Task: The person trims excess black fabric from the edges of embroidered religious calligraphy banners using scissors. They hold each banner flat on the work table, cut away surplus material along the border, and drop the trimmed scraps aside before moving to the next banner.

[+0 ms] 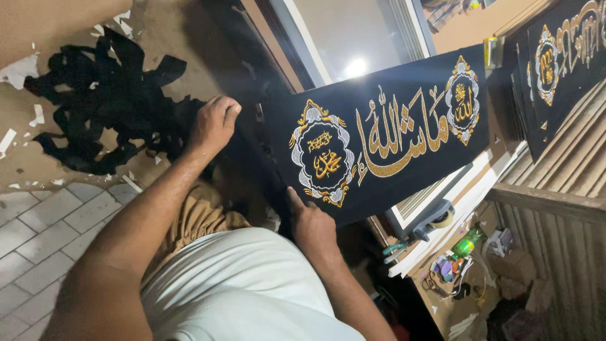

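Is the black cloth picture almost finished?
Done: the gold and silver stitching on the black cloth looks complete. In hand: the left hand and right hand press its end. Left: black scraps lie on the floor, and another cloth waits nearby.

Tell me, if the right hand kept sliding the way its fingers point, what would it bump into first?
Probably nothing new: the right hand already lies on the black embroidered cloth, so it would first slide onto the gold and silver medallion.
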`<state>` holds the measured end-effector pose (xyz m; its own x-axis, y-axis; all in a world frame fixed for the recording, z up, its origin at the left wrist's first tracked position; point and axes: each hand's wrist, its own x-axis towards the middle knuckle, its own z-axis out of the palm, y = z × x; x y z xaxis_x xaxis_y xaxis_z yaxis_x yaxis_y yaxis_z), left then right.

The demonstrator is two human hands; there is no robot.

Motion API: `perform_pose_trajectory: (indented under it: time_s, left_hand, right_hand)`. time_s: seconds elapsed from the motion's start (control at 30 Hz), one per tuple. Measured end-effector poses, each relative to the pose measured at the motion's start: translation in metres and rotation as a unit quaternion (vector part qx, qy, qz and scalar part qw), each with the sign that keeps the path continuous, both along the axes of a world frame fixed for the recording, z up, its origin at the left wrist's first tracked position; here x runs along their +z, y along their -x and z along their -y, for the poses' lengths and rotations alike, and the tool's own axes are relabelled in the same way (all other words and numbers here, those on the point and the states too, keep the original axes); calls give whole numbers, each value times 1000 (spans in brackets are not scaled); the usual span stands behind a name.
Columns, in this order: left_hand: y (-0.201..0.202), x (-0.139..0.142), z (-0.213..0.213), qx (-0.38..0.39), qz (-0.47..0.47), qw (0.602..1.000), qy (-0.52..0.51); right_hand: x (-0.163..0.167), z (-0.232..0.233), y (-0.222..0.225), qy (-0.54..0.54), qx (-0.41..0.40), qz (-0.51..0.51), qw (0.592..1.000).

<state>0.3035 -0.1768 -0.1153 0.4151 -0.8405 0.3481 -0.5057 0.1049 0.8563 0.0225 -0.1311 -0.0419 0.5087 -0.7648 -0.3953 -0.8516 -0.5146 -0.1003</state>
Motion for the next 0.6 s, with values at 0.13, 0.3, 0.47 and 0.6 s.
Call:
perform_pose_trajectory:
  time_s: [0.13,0.3,0.47,0.6]
  left_hand:
    - [9,-2,-25,31,14,999,-4]
    - [13,-13,-45,73,58,995,-21]
    - [-5,-30,-85,140,104,984,-26]
    - [2,-31,-122,176,134,956,-191]
  right_hand:
    - [-21,4,4,28,5,45,999]
    - [-35,-23,39,30,-5,58,998]
    - [-21,-117,169,-99,-76,-14,992]
    - [-15,-171,259,-206,-219,-147,942]
